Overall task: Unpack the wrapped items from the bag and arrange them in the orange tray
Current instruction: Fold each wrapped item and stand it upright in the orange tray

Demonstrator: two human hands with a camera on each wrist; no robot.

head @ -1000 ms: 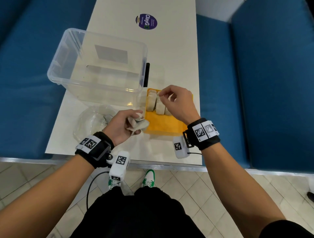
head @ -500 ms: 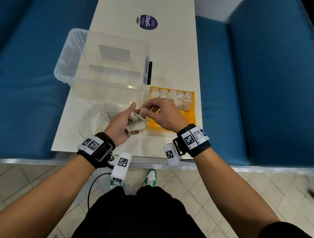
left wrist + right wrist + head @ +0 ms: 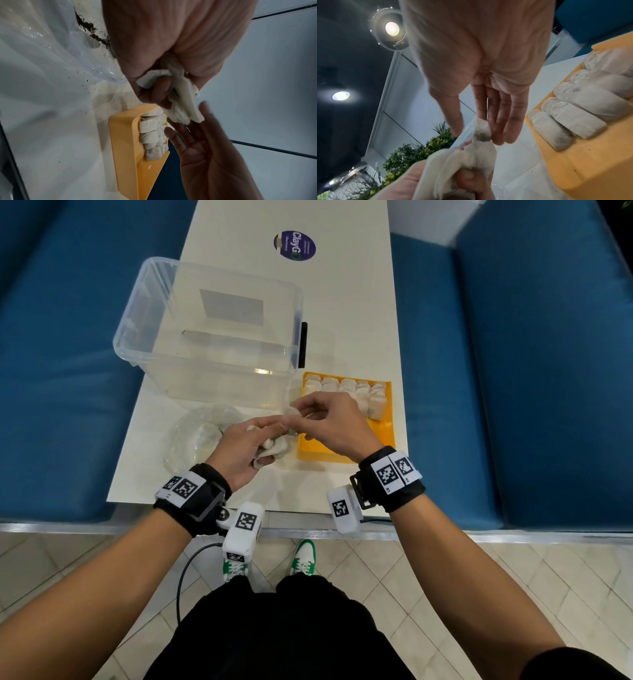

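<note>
Left hand (image 3: pixel 239 451) grips wrapped items (image 3: pixel 274 450); right hand (image 3: pixel 337 424) pinches one.

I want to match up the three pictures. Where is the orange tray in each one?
Head view: the orange tray sits right of centre on the white table, partly behind the right hand.
Left wrist view: orange tray at lower centre, seen on its side.
Right wrist view: orange tray along the right edge.
Shared landmark: the row of white wrapped items in the tray, seen in all three.

Bright even head view; wrist views dimmer, ceiling lamps (image 3: pixel 391 28) glaring, edges warped.
</note>
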